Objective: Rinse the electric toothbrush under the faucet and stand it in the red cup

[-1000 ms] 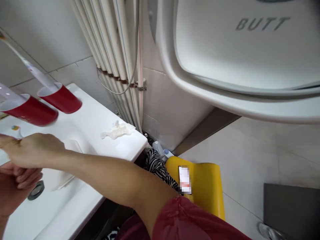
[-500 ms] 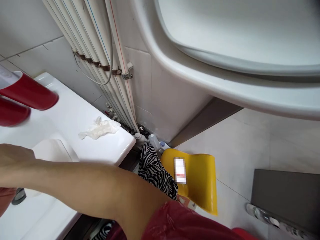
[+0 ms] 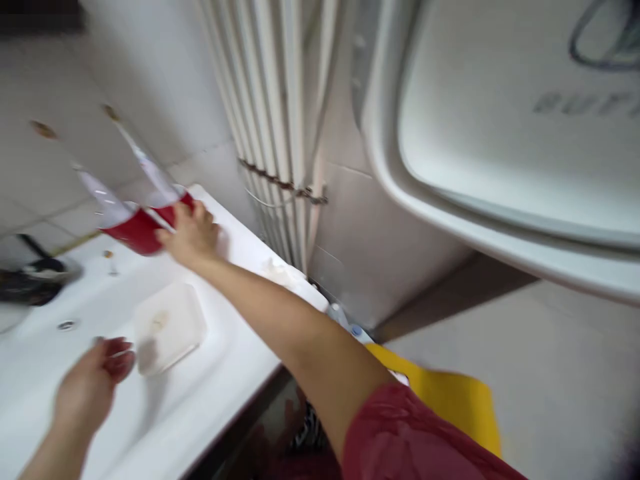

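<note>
My right hand is closed around the farther of two red cups, at the sink's back corner. That red cup holds an electric toothbrush, upright and tilted. Beside it stands the other red cup, with another electric toothbrush in it. Over the basin of the white sink, my left hand hangs with loosely curled, blurred fingers and nothing visible in them. Close to its fingertips, a square white plastic tray sits in the basin.
A dark faucet is at the left. Crumpled white tissue lies on the sink's right end. Pipes run down the wall. A large white lidded appliance juts in at upper right, above a yellow plastic stool.
The view has swung left, bringing both cups and both hands into sight. My right hand has moved up to the farther red cup and now grips it.
</note>
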`<state>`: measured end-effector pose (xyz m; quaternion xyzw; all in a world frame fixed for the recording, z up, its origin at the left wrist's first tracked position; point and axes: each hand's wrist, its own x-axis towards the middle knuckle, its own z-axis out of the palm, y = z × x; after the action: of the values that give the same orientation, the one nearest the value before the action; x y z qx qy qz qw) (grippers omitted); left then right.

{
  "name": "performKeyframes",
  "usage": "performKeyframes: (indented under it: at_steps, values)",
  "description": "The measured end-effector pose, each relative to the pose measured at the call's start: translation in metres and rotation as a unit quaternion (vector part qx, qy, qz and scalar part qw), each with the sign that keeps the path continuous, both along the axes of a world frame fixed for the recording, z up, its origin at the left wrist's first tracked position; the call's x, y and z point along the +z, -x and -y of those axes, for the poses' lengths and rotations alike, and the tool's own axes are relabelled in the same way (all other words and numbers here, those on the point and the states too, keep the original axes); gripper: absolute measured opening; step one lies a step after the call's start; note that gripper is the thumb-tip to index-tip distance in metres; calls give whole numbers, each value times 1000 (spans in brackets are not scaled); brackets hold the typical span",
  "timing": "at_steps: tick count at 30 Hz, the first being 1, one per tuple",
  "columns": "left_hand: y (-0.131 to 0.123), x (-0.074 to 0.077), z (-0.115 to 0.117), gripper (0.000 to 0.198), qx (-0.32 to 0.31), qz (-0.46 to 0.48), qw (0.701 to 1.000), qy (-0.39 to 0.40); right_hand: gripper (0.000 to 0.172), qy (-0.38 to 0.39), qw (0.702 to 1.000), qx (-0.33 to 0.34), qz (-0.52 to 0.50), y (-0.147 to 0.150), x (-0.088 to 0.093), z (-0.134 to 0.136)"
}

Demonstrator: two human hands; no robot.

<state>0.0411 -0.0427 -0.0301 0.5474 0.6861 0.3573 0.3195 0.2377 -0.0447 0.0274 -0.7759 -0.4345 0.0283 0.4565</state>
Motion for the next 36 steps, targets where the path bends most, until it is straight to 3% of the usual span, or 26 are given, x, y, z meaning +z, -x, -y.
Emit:
performKeyframes:
  at_steps: [2, 3, 9, 14, 19, 24, 28, 32, 36]
  values:
    - [-6, -3, -8, 27, -49, 91, 990, 98, 49, 41, 999, -9, 13, -10, 6, -8]
    - [-7, -4, -10, 26, -73, 113, 986, 100, 50, 71, 997, -18, 17, -15, 8, -13]
    - [-6, -17, -16, 27, -141, 154, 976, 60, 57, 69, 996, 19, 58, -34, 8, -49]
    - [-4, -24, -21, 21, -146, 175, 971, 76, 30, 68, 991, 44, 103, -31, 8, -62]
    - [0, -24, -22, 16, -140, 178, 972, 58, 12, 60, 987, 48, 143, -20, 11, -50]
    - [6, -10, -26, 10, -119, 161, 980, -12, 13, 62, 980, 94, 166, -1, 9, -13]
    - [7, 17, -31, 12, -113, 155, 976, -105, 10, 75, 971, 156, 165, 30, -3, 9]
    - [-1, 40, -39, 28, -136, 161, 967, -143, 11, 82, 963, 206, 153, 67, -25, 17]
    - [-8, 40, -54, 42, -154, 200, 960, -123, 10, 84, 958, 236, 140, 93, -42, 16]
